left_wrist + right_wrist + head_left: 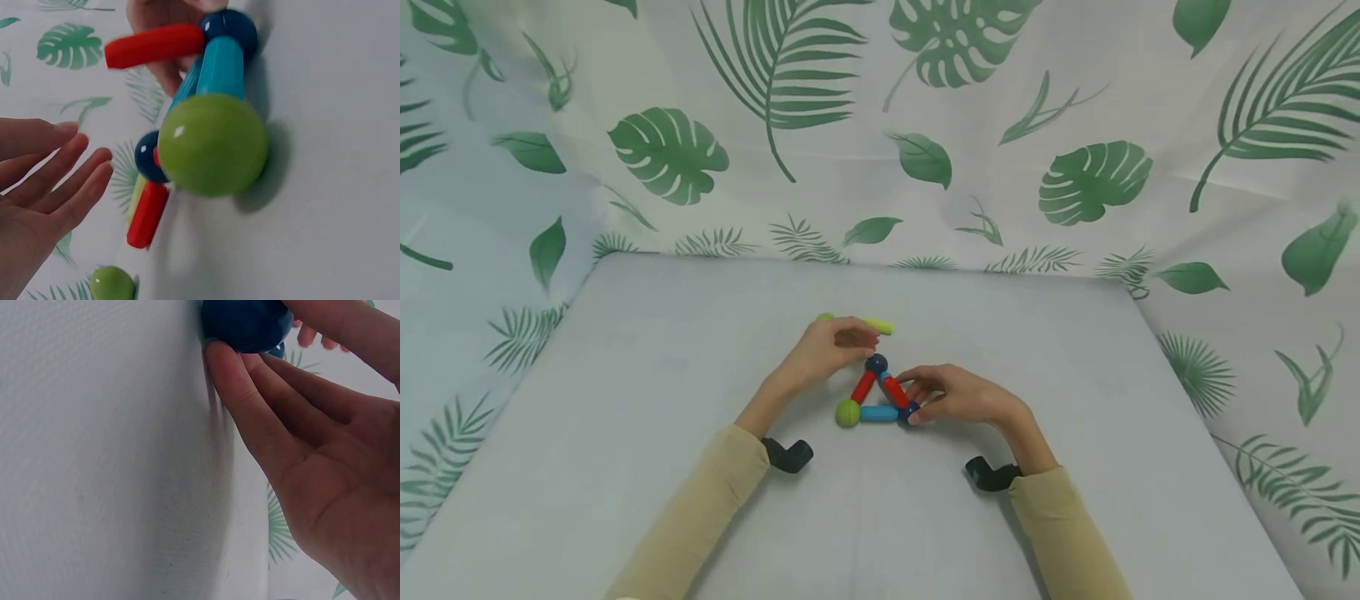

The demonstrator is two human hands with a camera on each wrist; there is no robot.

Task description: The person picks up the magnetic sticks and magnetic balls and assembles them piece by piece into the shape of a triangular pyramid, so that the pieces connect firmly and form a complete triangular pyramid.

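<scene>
A green ball (847, 413), a blue rod (878, 413), a red rod (863, 387) and two dark blue balls join in a triangle on the table. My right hand (958, 396) pinches the right dark blue ball (247, 322) between thumb and fingers. From that ball a red rod (156, 45) sticks up off the table. My left hand (831, 350), fingers extended and apart in the left wrist view, hovers by the far dark blue ball (876, 363), touching nothing there. Another red rod (148, 214) lies beside that far ball; whether they join, I cannot tell.
Behind my left hand, a yellow-green rod (880, 326) and another green ball (112, 283) lie on the white table (715, 292). Leaf-patterned cloth (850, 192) hangs around the back and sides. Each wrist carries a black mount, such as the left one (792, 456).
</scene>
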